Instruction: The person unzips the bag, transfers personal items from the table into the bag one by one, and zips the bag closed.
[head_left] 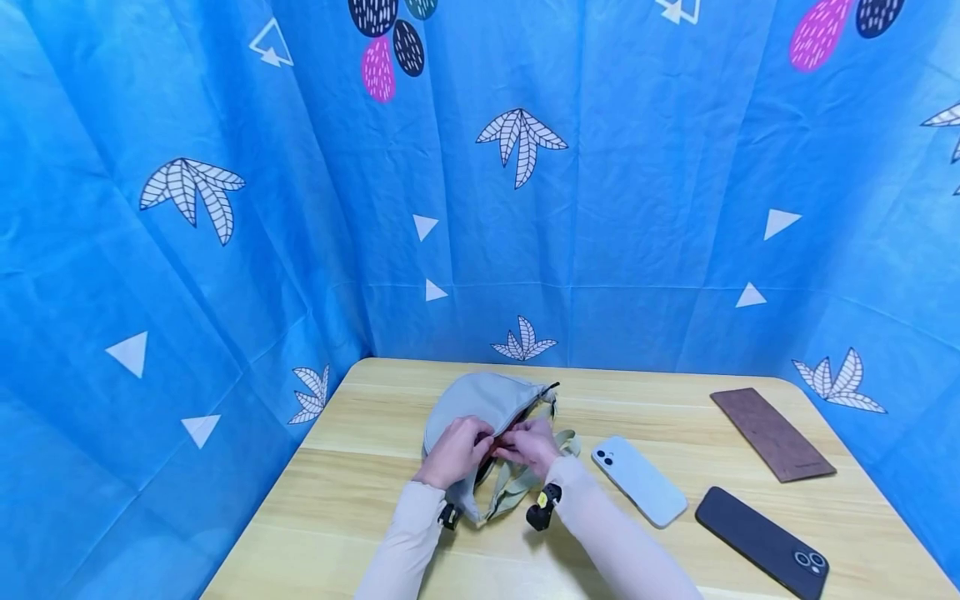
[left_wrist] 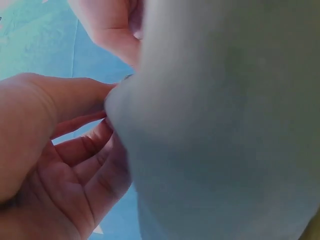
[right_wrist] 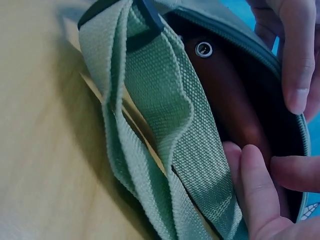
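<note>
A light grey waist bag (head_left: pixel 480 400) lies on the table with its zip open. My left hand (head_left: pixel 453 452) pinches the edge of the opening; in the left wrist view, its thumb and fingertips meet on the grey cloth. Inside the bag sits a brown leather-like item (right_wrist: pixel 232 95) with a metal eyelet (right_wrist: pixel 203 49). My right hand (head_left: pixel 534 446) reaches into the opening and pinches the lower end of this item between thumb and fingers (right_wrist: pixel 260 187). How far the item extends inside is hidden. A pale green webbing strap (right_wrist: pixel 155 100) hangs beside the opening.
Right of the bag lies a light blue phone (head_left: pixel 641 483), and a black phone (head_left: pixel 765 537) is nearer the front right. A flat brown leather-like piece (head_left: pixel 772 433) lies farther back. Blue patterned curtains (head_left: pixel 637 208) stand around the wooden table (head_left: pixel 337 492).
</note>
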